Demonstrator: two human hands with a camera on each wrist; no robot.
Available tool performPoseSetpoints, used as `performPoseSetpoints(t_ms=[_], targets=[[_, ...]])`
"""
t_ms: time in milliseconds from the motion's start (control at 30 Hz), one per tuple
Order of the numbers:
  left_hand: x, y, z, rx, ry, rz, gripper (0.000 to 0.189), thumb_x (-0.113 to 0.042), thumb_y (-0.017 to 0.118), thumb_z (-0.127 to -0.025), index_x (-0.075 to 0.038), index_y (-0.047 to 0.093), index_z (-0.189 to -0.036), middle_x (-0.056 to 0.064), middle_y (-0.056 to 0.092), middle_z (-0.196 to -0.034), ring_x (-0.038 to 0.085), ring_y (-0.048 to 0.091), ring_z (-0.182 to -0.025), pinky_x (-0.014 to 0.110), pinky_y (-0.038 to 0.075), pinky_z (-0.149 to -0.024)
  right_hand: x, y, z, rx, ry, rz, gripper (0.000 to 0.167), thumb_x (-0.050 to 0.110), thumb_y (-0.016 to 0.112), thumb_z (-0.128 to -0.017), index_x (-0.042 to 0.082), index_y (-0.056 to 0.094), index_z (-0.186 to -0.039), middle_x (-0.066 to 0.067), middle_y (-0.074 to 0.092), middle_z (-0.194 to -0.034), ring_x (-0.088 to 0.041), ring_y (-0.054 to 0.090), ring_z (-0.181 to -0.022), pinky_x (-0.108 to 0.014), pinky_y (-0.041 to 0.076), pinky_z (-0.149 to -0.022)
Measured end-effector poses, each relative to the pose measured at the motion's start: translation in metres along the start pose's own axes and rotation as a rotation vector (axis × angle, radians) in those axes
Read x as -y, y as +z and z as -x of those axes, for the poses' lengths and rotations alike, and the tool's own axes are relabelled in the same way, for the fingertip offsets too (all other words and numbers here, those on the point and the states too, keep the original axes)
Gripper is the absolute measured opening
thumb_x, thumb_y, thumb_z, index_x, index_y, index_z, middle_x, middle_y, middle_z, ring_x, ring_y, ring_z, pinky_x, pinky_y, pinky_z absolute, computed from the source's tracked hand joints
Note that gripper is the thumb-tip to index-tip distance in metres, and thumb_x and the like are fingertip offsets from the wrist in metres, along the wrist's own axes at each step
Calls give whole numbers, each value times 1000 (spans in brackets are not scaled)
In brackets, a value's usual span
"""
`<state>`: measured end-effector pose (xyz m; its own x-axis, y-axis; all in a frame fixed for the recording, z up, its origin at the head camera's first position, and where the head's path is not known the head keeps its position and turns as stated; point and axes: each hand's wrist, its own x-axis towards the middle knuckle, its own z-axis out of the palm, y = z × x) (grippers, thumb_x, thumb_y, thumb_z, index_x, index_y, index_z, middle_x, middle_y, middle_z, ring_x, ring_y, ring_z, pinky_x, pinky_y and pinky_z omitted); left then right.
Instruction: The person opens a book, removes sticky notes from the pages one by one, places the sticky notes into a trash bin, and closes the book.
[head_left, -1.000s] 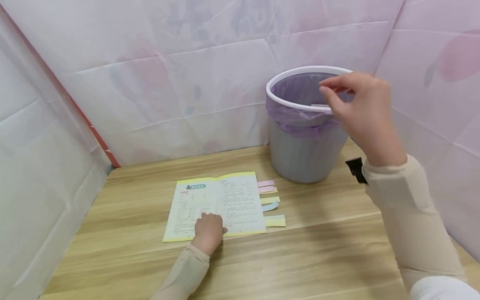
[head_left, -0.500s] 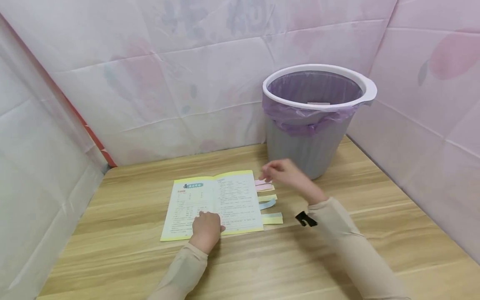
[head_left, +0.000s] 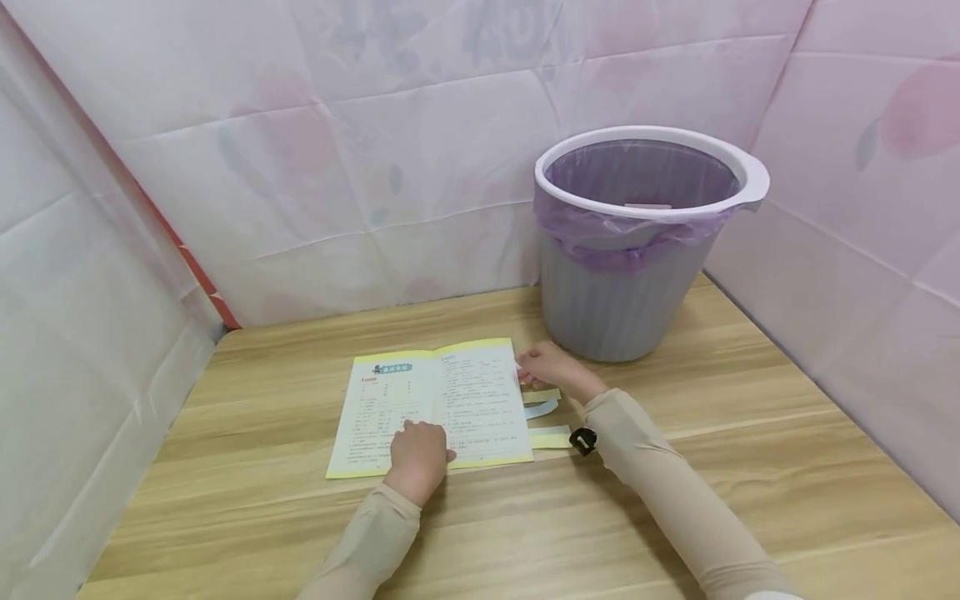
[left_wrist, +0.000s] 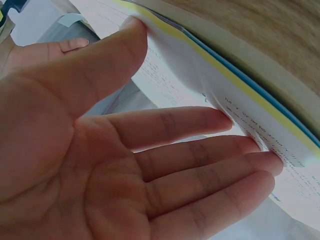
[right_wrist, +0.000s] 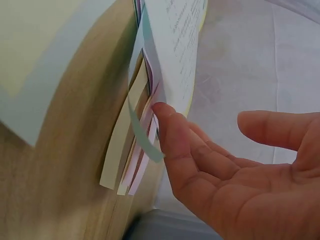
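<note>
An open booklet (head_left: pixel 480 400) with yellow page edges lies flat on the wooden table. My left hand (head_left: pixel 418 458) rests on its lower middle, and the left wrist view shows the fingers (left_wrist: pixel 200 180) extended, tips pressing the page. Several paper sticky tabs stick out from the right edge: a yellow one (head_left: pixel 542 396), a curled blue one (head_left: pixel 542 409) and a wider yellow-green one (head_left: pixel 551 437). My right hand (head_left: pixel 555 367) is at the upper tabs and partly covers the pink tabs (right_wrist: pixel 142 170). Its index fingertip (right_wrist: pixel 162 107) is at the page edge, the thumb well apart.
A grey bin (head_left: pixel 615 283) with a white rim and a purple liner stands at the back right, just behind my right hand. A pale flat piece (head_left: pixel 647 206) shows inside it. Printed cloth walls (head_left: pixel 405 167) enclose the table (head_left: pixel 480 533) at the back and sides.
My right hand has come down from the bin's mouth to the tabs at the booklet's right edge. The left hand stays on the page.
</note>
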<state>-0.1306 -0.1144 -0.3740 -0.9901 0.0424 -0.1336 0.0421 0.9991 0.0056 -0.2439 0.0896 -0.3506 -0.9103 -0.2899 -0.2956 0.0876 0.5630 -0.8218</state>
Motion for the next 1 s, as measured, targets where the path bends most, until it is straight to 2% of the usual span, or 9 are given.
performPoseSetpoints(t_ms=[233,367,500,667,767,867,1000], targets=[[0,-3,0,27,-10,6,41,-36,73,-84,2,72,-99,21,69,-108,38,60,-113,45,50,-90,-1,2,6,-18,-47,-26,32,7,52,-97,-15,55,-120,-24,66,-102,-29,65,-91,-37,55,-80],[0,-5,1,23,-2,-14,46,-38,72,-84,7,70,-98,24,66,-101,35,66,-93,42,55,-80,-1,4,15,-15,-79,-33,36,6,58,-94,-16,52,-122,-24,68,-101,-29,67,-87,-39,55,-79],[1,-5,2,-11,10,-7,52,-39,73,-84,12,66,-94,20,56,-87,28,58,-73,39,55,-70,1,8,24,-8,-71,-69,37,4,64,-90,-15,54,-119,-20,70,-97,-25,68,-80,-41,56,-78],[2,-7,5,-81,48,37,51,-38,72,-85,12,62,-94,15,49,-81,25,52,-69,38,52,-67,4,10,33,50,-60,-85,37,3,69,-85,-14,54,-114,-14,70,-91,-16,66,-71,-39,56,-75],[-2,-14,11,-134,87,72,49,-35,73,-85,11,61,-96,14,50,-82,26,53,-70,39,51,-67,9,10,37,80,-66,-86,37,2,71,-84,-14,54,-113,-13,68,-87,-17,66,-70,-38,57,-74],[-9,-26,22,-200,147,89,45,-33,73,-85,10,62,-95,13,52,-82,26,54,-71,39,50,-66,13,11,42,89,-93,-84,35,2,71,-84,-12,55,-111,-10,68,-82,-20,67,-70,-39,57,-74],[-20,-42,45,-317,263,83,34,-30,72,-86,2,63,-83,7,50,-73,22,52,-64,33,46,-56,17,14,47,72,-140,-100,32,4,70,-85,-11,56,-109,-6,68,-76,-21,67,-70,-39,57,-74]])
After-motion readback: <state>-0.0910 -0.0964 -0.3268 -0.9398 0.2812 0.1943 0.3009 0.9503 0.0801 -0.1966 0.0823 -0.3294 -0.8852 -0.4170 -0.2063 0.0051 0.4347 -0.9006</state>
